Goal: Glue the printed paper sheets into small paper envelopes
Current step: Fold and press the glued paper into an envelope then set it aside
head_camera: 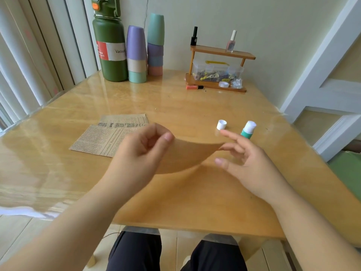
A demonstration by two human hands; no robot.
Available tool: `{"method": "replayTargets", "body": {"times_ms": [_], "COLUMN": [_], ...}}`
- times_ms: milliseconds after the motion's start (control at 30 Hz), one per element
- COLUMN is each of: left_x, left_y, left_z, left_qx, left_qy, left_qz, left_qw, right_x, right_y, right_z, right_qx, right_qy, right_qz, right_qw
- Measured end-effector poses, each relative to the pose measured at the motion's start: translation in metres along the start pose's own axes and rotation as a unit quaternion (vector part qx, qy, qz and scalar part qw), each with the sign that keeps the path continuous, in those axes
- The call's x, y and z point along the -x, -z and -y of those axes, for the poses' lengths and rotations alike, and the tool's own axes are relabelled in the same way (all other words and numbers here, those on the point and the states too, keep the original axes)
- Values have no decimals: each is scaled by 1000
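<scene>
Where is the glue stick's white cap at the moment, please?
In the head view, the white cap stands on the table, right of centre, just left of the open glue stick.

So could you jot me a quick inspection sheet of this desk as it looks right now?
Surface: glossy wooden table, under a clear cover.
Job's things: brown sheet held up, plain side showing; printed sheets lying flat at left; glue stick uncapped, its cap beside it.
Clutter: green flask, two cup stacks, wooden rack with bottles, a clear box and tape, pink tube.
Grips: left hand pinches the sheet; right hand holds its other corner by the fingertips.
Cables: thin cord on the wall.
Surroundings: blinds left, white frame right.
</scene>
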State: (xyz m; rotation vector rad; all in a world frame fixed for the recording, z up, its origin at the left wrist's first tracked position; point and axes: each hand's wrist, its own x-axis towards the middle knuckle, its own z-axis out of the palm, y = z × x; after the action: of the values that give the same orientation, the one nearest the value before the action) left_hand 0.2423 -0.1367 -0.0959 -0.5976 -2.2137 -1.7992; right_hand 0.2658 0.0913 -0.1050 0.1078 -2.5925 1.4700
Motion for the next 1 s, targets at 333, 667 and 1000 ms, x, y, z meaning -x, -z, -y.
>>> {"method": "replayTargets", "body": {"times_ms": [333,667,1000], "left_x": [-12,10,20], "left_y": [13,-17,-18], "left_z": [37,31,46], "left_qx": [14,-446,-511], "left_qy": [238,32,29], "left_qz": [-85,184,262], "left_qw": [967,875,818], "right_x": [-35,-22,-18], "right_y": [-30,-54,-61], "right_z": [4,10,-8], "right_qx": [-60,309,440], "right_qy": [-91,130,82], "right_qz": [-24,121,231], "right_qw": [994,935,864]}}
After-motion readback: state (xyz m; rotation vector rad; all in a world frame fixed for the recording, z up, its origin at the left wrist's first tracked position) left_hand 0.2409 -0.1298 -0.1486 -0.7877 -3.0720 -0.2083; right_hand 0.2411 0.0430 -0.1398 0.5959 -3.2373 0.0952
